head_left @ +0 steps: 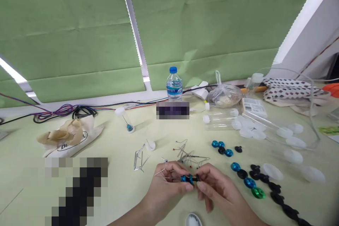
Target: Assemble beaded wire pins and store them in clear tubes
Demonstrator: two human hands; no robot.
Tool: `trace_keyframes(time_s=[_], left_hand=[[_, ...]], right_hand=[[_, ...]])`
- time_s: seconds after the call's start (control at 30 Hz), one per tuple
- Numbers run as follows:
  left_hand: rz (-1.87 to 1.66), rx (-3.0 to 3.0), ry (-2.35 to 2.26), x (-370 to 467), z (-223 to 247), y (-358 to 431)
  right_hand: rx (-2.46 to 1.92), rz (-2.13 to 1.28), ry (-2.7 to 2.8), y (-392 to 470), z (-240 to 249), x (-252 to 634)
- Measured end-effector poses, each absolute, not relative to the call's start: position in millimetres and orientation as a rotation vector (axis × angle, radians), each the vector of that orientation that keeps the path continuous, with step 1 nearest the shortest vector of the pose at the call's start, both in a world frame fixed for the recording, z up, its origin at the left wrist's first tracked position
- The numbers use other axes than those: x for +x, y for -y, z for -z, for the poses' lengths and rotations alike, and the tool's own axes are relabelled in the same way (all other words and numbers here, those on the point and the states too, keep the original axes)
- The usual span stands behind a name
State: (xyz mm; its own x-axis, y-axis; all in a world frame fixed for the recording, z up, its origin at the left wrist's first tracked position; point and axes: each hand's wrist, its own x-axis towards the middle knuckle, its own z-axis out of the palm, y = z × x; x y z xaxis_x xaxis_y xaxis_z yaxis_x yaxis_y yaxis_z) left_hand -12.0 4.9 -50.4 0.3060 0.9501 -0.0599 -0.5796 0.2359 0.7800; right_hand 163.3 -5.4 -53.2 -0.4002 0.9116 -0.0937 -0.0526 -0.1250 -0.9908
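Small blue metallic part (183,178), glossy, rounded, lying roughly horizontal in the grasp of the left hand (168,187). Black part (196,178), flanged at its right end, adjoining the blue part in line, gripped by the right hand (219,185). Thin metal wire (172,178), extending leftward from the blue part; its attachment is hidden.

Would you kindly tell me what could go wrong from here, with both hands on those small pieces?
The blue piece in the left hand or the black piece in the right hand could slip, as fingertips alone pinch them, and perhaps land among the metal wires.
The right forearm lies close to the green disc and might nudge it.
The upright clear tube looks narrow and could tip if knocked.
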Motion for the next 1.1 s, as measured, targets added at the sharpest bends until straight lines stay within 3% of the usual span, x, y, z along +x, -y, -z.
trace_keyframes(time_s=[1.1], left_hand=[[-1.161, 0.754, -0.678, -14.6, 44.9, -0.9]], right_hand=[[-1.120, -1.525, 1.439, 6.0, 36.0, 162.8]])
